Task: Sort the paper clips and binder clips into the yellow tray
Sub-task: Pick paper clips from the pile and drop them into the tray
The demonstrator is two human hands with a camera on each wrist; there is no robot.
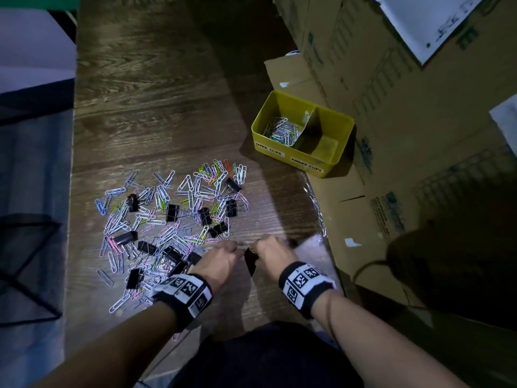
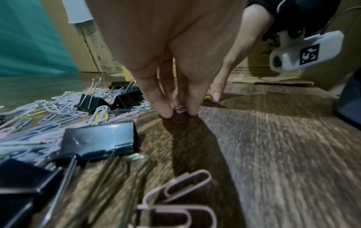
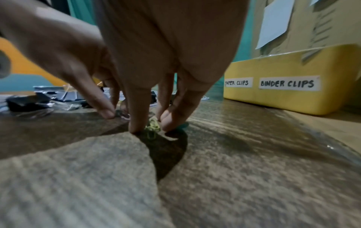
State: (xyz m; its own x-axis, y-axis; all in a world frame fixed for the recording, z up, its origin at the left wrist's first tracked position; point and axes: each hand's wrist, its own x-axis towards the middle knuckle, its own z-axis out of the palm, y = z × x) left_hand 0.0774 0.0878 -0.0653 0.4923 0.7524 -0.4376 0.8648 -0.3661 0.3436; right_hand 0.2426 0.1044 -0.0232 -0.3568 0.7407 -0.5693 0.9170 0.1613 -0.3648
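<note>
Paper clips (image 1: 280,131) inside yellow tray (image 1: 293,161)

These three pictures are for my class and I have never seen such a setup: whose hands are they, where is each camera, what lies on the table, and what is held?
No machine here: a person works with bare hands, wearing patterned wristbands that carry cameras. The top picture comes from a head camera looking down; the other two look along each wrist. On the wooden table lies a mixed pile of paper clips and black binder clips. The yellow tray has two labelled compartments; only the paper-clip side has clips. The left hand pinches a pale paper clip. The right hand gathers yellowish clips under its fingers.
</note>
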